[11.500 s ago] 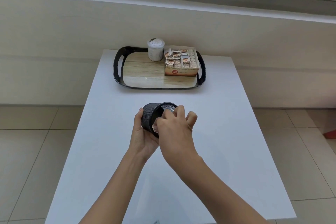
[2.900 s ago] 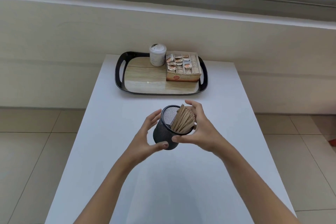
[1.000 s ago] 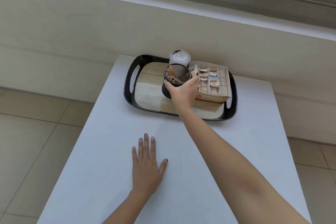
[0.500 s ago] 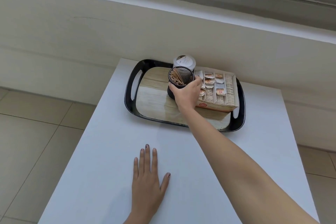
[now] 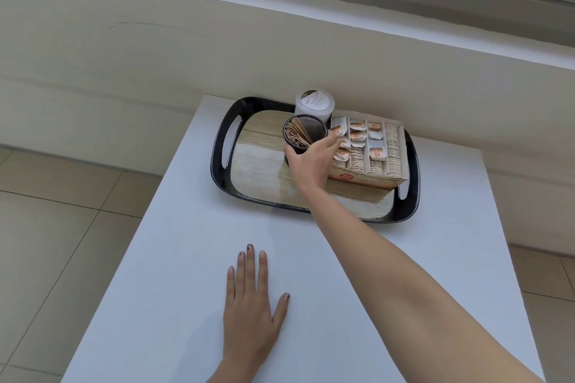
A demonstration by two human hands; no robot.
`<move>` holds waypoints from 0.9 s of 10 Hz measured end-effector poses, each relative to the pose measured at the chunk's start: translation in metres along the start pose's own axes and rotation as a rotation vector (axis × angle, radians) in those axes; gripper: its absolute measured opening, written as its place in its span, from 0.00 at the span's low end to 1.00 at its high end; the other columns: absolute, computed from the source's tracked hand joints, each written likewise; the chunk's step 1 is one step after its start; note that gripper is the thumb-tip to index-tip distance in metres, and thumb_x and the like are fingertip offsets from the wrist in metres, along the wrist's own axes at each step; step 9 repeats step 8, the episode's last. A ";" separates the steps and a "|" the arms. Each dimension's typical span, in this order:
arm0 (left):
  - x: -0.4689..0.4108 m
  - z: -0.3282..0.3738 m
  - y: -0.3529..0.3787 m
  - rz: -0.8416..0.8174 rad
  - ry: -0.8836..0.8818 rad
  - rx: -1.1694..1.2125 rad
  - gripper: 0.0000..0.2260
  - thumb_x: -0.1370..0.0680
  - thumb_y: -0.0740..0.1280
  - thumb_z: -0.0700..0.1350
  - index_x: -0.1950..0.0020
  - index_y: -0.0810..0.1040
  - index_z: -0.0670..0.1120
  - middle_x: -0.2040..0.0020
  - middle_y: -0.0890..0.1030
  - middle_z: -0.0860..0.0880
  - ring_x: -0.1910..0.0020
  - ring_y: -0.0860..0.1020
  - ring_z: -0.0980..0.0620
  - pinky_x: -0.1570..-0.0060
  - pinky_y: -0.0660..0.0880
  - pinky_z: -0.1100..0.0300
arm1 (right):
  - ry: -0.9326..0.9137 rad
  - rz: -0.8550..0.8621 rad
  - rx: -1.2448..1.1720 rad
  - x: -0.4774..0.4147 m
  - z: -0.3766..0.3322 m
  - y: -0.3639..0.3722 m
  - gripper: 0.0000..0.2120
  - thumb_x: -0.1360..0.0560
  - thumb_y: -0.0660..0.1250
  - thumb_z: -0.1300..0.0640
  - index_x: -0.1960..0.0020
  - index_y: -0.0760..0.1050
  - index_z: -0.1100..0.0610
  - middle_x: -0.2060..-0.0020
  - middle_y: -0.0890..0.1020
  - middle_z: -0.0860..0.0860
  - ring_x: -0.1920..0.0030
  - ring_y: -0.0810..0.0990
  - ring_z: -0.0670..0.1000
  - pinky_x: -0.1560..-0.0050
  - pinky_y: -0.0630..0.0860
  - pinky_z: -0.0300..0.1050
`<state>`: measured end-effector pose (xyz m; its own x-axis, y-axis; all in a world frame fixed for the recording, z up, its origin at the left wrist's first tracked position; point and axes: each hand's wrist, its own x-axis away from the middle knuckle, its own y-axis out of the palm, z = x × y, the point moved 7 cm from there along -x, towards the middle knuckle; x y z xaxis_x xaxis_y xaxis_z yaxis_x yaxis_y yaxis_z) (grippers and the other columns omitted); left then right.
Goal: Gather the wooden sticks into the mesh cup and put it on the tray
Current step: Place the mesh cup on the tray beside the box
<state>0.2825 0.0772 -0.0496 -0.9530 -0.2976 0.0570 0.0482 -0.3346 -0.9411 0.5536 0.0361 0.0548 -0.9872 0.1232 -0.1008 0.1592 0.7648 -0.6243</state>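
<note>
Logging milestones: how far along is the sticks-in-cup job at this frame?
Done: the wooden sticks are in the mesh cup, which stands upright on the tray. In hand: the right hand has its grip on the cup's side. Remaining: let go and withdraw. The left hand lies flat on the table.

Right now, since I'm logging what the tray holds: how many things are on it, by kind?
mesh cup of wooden sticks: 1
white lidded tub: 1
box of packets: 1
Total on the tray: 3
</note>
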 end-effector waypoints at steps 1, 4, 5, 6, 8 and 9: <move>0.000 0.000 0.000 -0.003 0.002 0.004 0.34 0.22 0.53 0.61 0.21 0.53 0.43 0.20 0.51 0.43 0.21 0.52 0.44 0.26 0.53 0.46 | -0.001 -0.005 -0.003 0.000 0.000 0.002 0.43 0.33 0.77 0.49 0.30 0.57 0.67 0.34 0.65 0.60 0.35 0.70 0.58 0.36 0.71 0.45; 0.001 -0.001 0.002 0.003 0.003 -0.012 0.34 0.22 0.53 0.61 0.21 0.52 0.43 0.20 0.51 0.43 0.21 0.50 0.44 0.25 0.52 0.46 | 0.076 -0.069 0.019 -0.001 -0.001 0.006 0.48 0.28 0.73 0.49 0.24 0.46 0.68 0.29 0.59 0.61 0.31 0.68 0.59 0.33 0.68 0.46; 0.001 -0.001 0.002 0.005 0.003 -0.017 0.34 0.22 0.53 0.61 0.21 0.52 0.43 0.20 0.51 0.43 0.21 0.50 0.44 0.25 0.51 0.46 | 0.085 -0.078 0.066 0.002 -0.003 0.005 0.50 0.26 0.71 0.48 0.23 0.40 0.69 0.27 0.58 0.63 0.31 0.68 0.59 0.35 0.69 0.46; 0.002 -0.001 0.002 0.011 0.002 -0.023 0.34 0.22 0.53 0.60 0.21 0.52 0.43 0.20 0.51 0.43 0.21 0.50 0.44 0.24 0.50 0.47 | 0.076 -0.068 0.078 0.012 -0.007 0.000 0.49 0.25 0.70 0.50 0.23 0.40 0.68 0.27 0.57 0.63 0.30 0.68 0.59 0.35 0.69 0.46; 0.000 0.001 -0.004 0.055 0.012 -0.003 0.34 0.22 0.53 0.60 0.21 0.52 0.43 0.20 0.50 0.43 0.21 0.50 0.44 0.24 0.50 0.47 | -0.024 0.019 -0.006 0.042 -0.012 -0.026 0.38 0.23 0.67 0.56 0.23 0.49 0.66 0.26 0.58 0.59 0.28 0.64 0.56 0.29 0.66 0.45; 0.000 0.001 -0.004 0.055 0.012 -0.003 0.34 0.22 0.53 0.60 0.21 0.52 0.43 0.20 0.50 0.43 0.21 0.50 0.44 0.24 0.50 0.47 | -0.024 0.019 -0.006 0.042 -0.012 -0.026 0.38 0.23 0.67 0.56 0.23 0.49 0.66 0.26 0.58 0.59 0.28 0.64 0.56 0.29 0.66 0.45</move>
